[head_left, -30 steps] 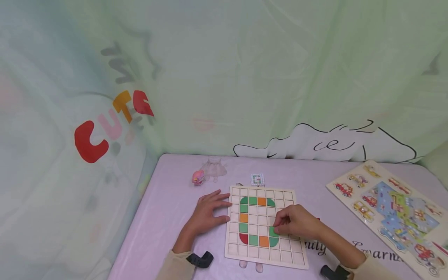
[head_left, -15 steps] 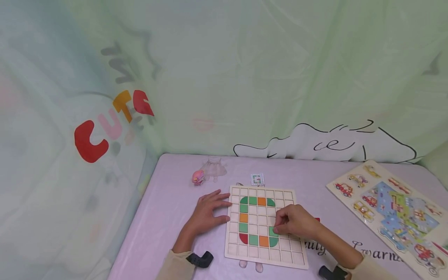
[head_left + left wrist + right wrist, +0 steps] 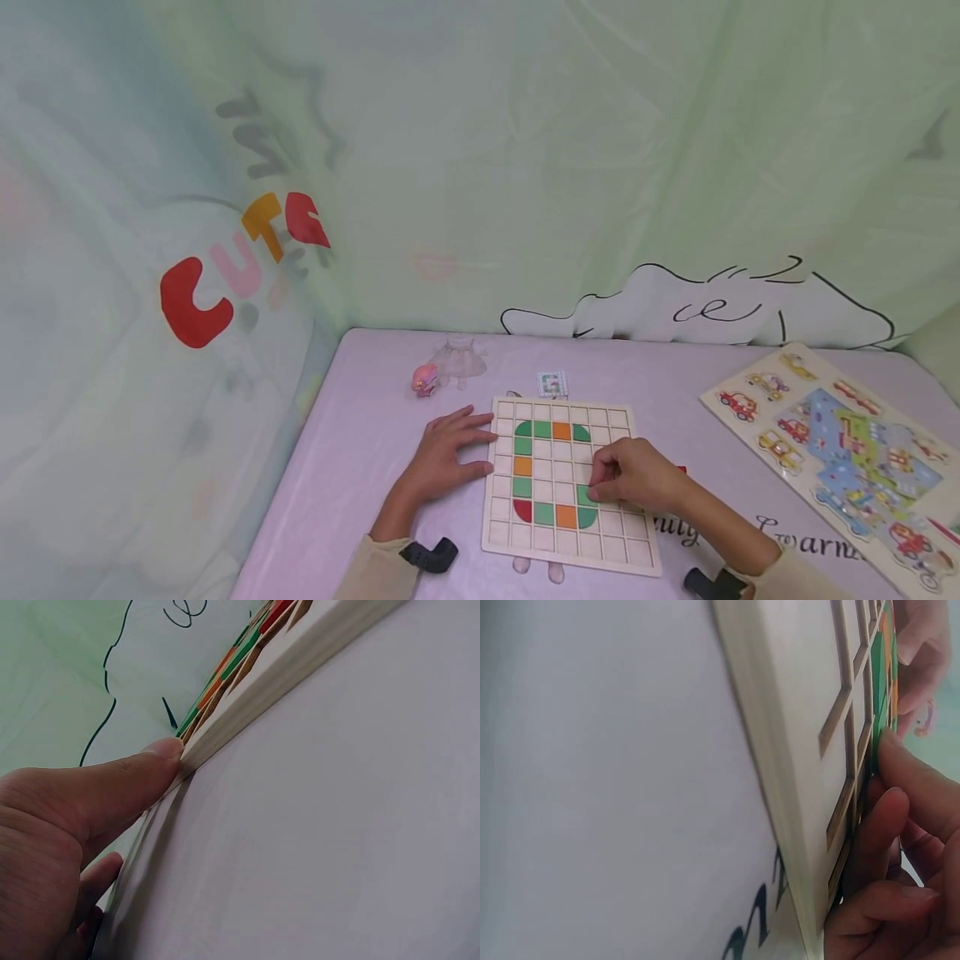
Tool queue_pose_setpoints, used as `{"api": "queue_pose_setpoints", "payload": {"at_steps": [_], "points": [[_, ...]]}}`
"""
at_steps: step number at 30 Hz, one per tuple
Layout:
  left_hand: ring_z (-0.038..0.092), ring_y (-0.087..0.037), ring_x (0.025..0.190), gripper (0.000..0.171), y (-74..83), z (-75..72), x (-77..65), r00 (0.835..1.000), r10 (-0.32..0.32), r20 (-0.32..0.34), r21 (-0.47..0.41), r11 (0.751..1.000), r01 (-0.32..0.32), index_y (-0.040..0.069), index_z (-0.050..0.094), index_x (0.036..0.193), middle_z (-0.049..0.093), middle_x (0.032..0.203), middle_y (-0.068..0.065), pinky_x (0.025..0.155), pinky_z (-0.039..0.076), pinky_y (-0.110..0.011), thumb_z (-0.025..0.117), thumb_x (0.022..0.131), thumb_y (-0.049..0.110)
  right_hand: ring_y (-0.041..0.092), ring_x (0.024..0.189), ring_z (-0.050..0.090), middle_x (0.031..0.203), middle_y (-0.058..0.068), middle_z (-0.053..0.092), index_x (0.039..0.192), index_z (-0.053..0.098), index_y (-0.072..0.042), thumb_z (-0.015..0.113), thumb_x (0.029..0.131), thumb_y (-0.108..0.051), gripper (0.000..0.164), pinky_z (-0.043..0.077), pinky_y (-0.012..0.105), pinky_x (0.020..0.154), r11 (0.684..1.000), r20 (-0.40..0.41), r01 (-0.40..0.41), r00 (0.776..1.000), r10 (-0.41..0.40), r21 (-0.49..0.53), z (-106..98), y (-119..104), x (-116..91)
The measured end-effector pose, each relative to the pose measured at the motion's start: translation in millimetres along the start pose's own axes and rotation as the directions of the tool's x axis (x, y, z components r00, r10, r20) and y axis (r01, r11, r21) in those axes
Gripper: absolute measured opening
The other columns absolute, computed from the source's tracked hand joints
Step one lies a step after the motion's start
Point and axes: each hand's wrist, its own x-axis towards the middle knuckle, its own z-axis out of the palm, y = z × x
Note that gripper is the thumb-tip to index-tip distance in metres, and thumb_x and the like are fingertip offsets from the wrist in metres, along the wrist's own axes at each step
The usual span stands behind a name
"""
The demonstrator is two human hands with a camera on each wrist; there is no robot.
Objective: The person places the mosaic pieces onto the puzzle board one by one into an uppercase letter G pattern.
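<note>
A wooden grid board (image 3: 498, 537) lies on the table, with green, orange and red tiles set in a partial ring. My right hand (image 3: 637, 477) is over its right side, thumb and curled forefinger pinching a green tile (image 3: 582, 497) at the ring's lower right. That tile sits just above a rounded green corner tile (image 3: 587, 518). In the right wrist view the thumb tip meets the green tiles (image 3: 878, 697), and the other fingers curl by the board's edge. My left hand (image 3: 448, 454) has its fingers spread along the board's left edge; its thumb (image 3: 142, 776) touches that edge.
A small pattern card (image 3: 552, 384) lies behind the board, and a pink figurine (image 3: 424, 380) stands further left. To the right rests a large vehicle puzzle board (image 3: 750, 437). A bit of something red (image 3: 681, 470) shows behind my right hand.
</note>
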Motion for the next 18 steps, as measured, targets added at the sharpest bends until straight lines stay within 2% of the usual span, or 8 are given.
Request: {"api": "queue_pose_setpoints", "payload": {"at_steps": [13, 18], "points": [[0.036, -0.029, 0.152, 0.043, 1.3, -0.1, -0.9, 0.999, 0.026, -0.02, -0.009, 1.0, -0.026, 0.024, 0.072, 0.127, 0.056, 0.152, 0.005, 0.116, 0.028, -0.061, 0.079, 0.087, 0.037, 0.006, 0.064, 0.053, 0.068, -0.009, 0.062, 0.078, 0.07, -0.02, 0.085, 0.081, -0.026, 0.016, 0.044, 0.021, 0.057, 1.0, 0.006, -0.008, 1.0, 0.008, -0.01, -7, 2, -5], [0.036, -0.028, 0.152, 0.043, 1.2, -0.4, -0.5, 1.0, 0.021, -0.019, -0.004, 1.0, -0.021, 0.024, 0.072, 0.127, 0.055, 0.152, 0.005, 0.116, 0.028, -0.06, 0.079, 0.087, 0.037, 0.006, 0.068, 0.054, 0.072, -0.009, 0.064, 0.082, 0.072, -0.021, 0.084, 0.083, -0.029, 0.015, 0.045, 0.021, 0.061, 1.0, -0.028, -0.023, 0.999, 0.023, -0.016, -16, 6, -10]]}}
